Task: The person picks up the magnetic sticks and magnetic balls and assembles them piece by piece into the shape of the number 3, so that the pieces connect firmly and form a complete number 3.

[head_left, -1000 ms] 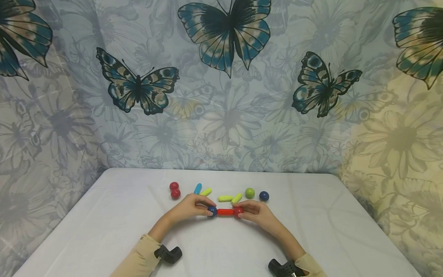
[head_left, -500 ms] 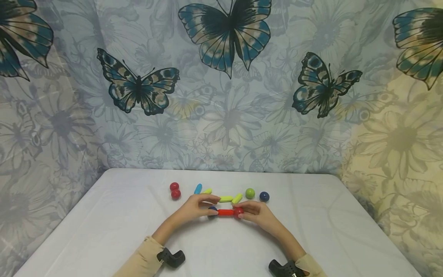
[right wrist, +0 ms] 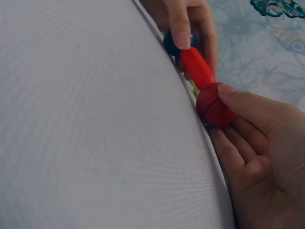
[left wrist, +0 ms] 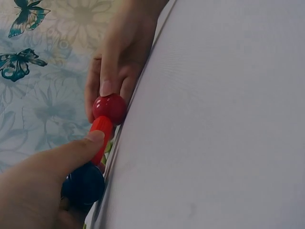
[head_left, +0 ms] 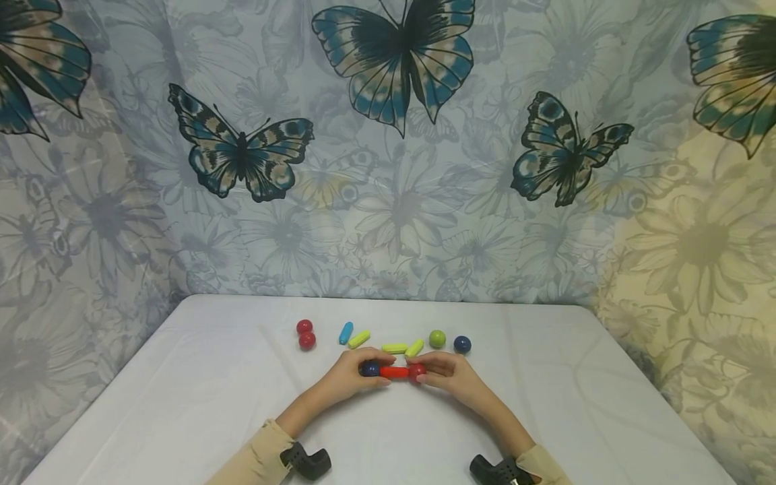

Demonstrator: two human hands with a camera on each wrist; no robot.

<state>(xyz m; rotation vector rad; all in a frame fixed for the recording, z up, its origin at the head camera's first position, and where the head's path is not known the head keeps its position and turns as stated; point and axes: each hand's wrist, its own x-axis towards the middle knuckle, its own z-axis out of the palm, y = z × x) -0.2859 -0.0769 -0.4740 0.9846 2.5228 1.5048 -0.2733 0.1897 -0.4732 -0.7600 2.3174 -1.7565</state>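
Red rod [head_left: 394, 372]: we see it between the dark blue ball [head_left: 370, 368] and the red ball [head_left: 417, 373], near the middle of the bench [head_left: 388, 438]; we judge joining these three to be the step in hand.
Next move: we think it calls for a straight inward push, both balls aligned with the rod.
Long axis: left to right, roughly parallel to the bench's far edge, blue end left, red end right.
Left hand [head_left: 348, 377]: partly closed, curled round the dark blue ball, thumb tip at the rod.
Right hand [head_left: 453, 374]: thumb and fingers pinching the red ball.
Beyond: we find yellow-green rods [head_left: 394, 348], a light blue rod [head_left: 346, 333] and a green ball [head_left: 437, 339].
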